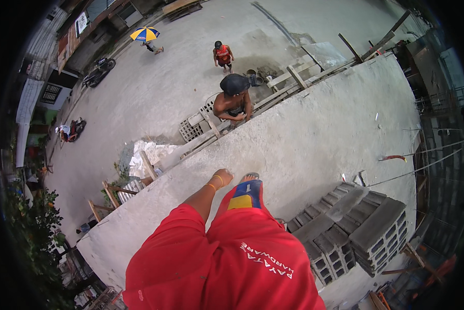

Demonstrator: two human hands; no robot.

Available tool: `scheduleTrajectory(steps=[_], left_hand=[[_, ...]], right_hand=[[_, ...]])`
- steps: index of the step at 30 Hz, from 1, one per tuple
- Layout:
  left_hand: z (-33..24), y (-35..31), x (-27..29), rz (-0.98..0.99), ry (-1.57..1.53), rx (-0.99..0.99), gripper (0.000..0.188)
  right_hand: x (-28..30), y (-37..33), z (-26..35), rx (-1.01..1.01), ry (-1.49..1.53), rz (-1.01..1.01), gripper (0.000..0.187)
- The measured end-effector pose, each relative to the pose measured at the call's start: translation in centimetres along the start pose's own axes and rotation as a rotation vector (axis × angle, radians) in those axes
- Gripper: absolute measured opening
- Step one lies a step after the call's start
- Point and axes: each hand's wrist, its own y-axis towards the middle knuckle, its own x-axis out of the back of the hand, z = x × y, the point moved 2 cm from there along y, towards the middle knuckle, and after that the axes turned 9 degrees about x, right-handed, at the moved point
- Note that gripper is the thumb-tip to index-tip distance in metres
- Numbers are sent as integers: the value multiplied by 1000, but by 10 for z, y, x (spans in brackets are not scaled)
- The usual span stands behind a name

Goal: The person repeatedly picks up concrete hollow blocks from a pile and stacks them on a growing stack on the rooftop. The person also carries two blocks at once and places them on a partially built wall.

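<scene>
Head view shows the left hand (222,178) over the concrete slab (314,134), its fingers turned under, so I cannot tell whether it is closed or holding anything; the right hand is out of sight. Hollow blocks (348,230) sit stacked near the slab's right edge, presumably grouped for steadiness and standing room. At the street-side edge, timber framing (297,77) runs beside a co-worker (232,106), perhaps as scaffolding.

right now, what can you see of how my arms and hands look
Your left hand is ungloved, with thin yellow banding around the wrist. A loose, plain red sleeve covers the upper arm, leaving the forearm bare. Your right hand doesn't show.
</scene>
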Motion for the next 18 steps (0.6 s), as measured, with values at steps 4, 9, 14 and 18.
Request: scheduleTrajectory(steps=[4, 9, 14, 18], left_hand=[[1, 2, -6, -31, 15, -58, 44], [2, 7, -17, -67, -31, -68, 40], [4, 4, -34, -50, -232, -64, 33], [-4, -23, -43, 126, -362, 125, 32]], right_hand=[[8, -6, -42, 338, -339, 93, 36], [-4, 15, -64, 368, -516, 60, 37], [-9, -6, -65, -214, 290, -219, 31], [0, -32, -76, -227, 542, -298, 35]])
